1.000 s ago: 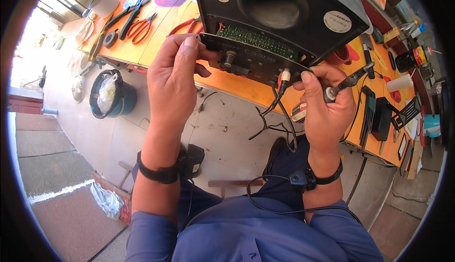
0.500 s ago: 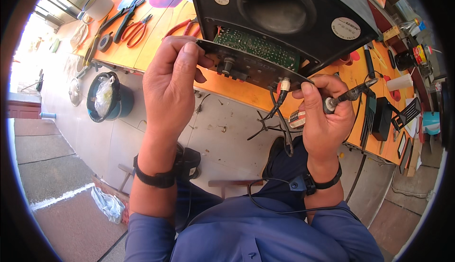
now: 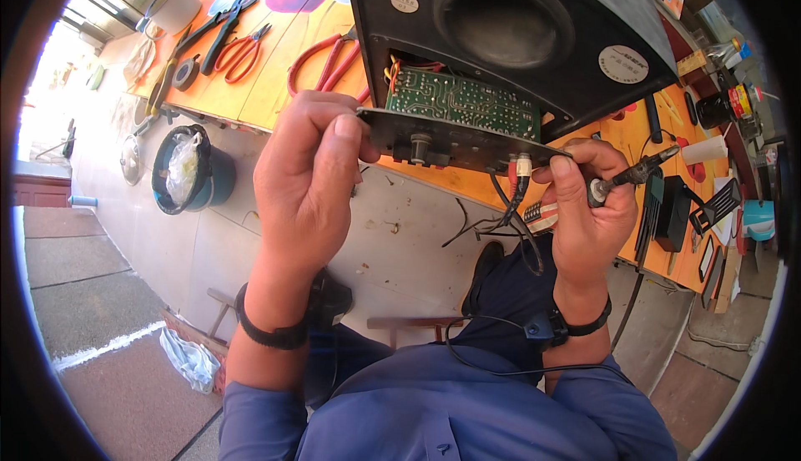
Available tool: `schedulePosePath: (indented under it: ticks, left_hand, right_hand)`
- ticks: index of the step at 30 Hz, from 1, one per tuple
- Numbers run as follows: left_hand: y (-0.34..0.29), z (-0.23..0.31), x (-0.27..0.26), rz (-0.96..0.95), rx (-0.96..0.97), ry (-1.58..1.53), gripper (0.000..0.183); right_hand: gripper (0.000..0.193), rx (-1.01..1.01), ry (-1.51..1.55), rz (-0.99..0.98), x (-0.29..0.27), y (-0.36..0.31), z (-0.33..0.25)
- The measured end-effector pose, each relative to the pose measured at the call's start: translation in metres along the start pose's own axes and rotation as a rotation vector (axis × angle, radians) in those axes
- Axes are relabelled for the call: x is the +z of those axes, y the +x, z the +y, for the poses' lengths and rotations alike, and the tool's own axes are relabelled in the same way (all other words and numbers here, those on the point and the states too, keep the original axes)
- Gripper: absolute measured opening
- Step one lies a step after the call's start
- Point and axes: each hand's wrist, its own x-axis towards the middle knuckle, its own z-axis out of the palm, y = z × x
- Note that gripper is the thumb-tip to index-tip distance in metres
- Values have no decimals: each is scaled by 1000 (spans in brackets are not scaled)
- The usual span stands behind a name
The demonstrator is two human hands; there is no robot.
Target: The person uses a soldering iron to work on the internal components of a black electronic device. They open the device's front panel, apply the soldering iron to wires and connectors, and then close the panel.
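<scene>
Orange table (image 3: pixel 265 81); left hand (image 3: pixel 304 177), right hand (image 3: pixel 591 215) — outstretched, pinching black panel (image 3: pixel 474 141).

The left-hand grip (image 3: pixel 304 181) is pinching one end of a black control panel (image 3: pixel 459 141), while the right-hand grip (image 3: pixel 591 211) is holding the other end plus a dark pen-like tool (image 3: pixel 638 173). A green circuit board (image 3: pixel 463 104) is showing between the panel and a black speaker box (image 3: pixel 388 27). Cables (image 3: pixel 519 194) are hanging below the panel. Red-handled pliers (image 3: pixel 254 42) are lying on the orange counter (image 3: pixel 260 98).
</scene>
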Motion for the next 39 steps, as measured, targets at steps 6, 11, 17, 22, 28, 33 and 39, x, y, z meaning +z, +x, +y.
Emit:
schedulePosePath:
  ticks: [6,11,17,22,28,33,39]
  left_hand:
    - [-19,-1,5,85,60,-105,13]
    - [-36,-8,7,71,134,-111,10]
    - [-56,-12,10,8,241,-108,13]
    - [-65,-16,15,-8,341,-121,24]
    - [-68,-22,17,-71,425,-106,23]
    - [-69,-24,21,-71,431,-186,24]
    - [-71,-25,20,-124,383,-279,25]
  right_hand:
    - [9,48,25,-68,-11,-1,7]
    - [11,21,19,-140,-20,3,14]
    - [17,90,93,-63,-22,3,12]
    - [20,112,53,-31,-27,3,12]
    - [19,151,99,-24,-30,1,12]
    - [21,177,76,-23,-33,1,11]
    - [21,207,74,-68,-35,2,6]
